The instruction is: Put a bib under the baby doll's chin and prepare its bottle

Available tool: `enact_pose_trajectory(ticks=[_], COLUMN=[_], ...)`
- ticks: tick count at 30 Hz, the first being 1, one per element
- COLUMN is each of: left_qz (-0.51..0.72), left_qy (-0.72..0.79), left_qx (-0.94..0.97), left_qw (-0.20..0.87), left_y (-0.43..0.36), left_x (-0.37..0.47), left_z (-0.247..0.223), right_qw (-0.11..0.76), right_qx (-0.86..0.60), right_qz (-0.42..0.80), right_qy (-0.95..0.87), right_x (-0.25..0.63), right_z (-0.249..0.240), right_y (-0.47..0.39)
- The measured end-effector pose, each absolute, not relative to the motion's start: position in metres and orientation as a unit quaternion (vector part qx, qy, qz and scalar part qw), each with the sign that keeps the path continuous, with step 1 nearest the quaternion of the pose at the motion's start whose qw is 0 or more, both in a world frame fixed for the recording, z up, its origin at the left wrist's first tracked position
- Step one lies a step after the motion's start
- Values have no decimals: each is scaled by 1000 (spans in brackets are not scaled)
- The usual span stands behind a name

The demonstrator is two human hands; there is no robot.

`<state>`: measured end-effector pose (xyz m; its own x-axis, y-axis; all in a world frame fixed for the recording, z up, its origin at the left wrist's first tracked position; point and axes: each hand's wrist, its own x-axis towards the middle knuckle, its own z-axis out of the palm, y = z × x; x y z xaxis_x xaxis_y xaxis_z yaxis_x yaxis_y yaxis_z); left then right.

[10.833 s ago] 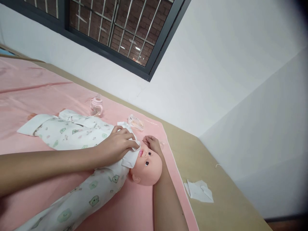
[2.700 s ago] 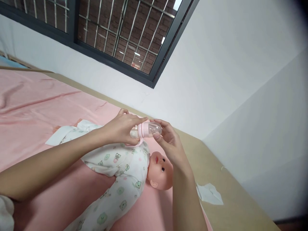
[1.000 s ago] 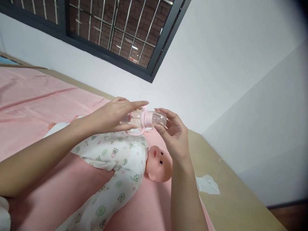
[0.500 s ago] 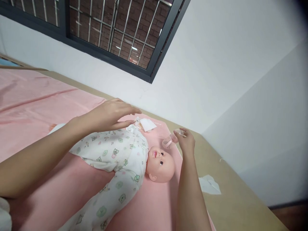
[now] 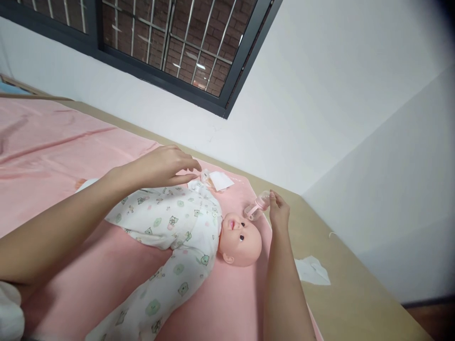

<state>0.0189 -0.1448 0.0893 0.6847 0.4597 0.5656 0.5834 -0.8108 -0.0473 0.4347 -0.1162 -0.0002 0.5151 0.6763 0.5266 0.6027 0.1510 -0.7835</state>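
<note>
A baby doll in a white sleepsuit with green bear prints lies face up on a pink cloth. Its head points right. My left hand hovers over the doll's far sleeve, palm down, with fingers loosely stretched and nothing in them. By the doll's head, my right hand pinches the clear domed cap of a small baby bottle. The bottle has a pink collar and slants toward the doll. Part of the right hand's grip is hidden. A white tissue or card on a clear packet lies beyond my left fingertips.
The cloth covers a tan table that runs along a white wall. A crumpled white tissue lies on the tan surface, right of my right forearm. Above is a dark-framed window with metal bars.
My right hand has shifted slightly, and more of the bottle's cap and collar shows beside its fingers. My left hand has drawn back a little to the left. The view has moved slightly.
</note>
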Motion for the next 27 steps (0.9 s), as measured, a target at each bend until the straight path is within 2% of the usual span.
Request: enact_pose_trajectory(ticks=[11,27], left_qz=[-258,-230], left_qy=[-297,-328], left_qx=[-913,-910], left_qw=[104,108], left_y=[-141,-142], left_x=[19,16], left_z=[87,92], right_qw=[643,630], right_qx=[-601,-655], right_qz=[15,-15], right_qy=[-474,-417], right_x=[412,439], right_z=[-16,-59], right_y=[-118,-119])
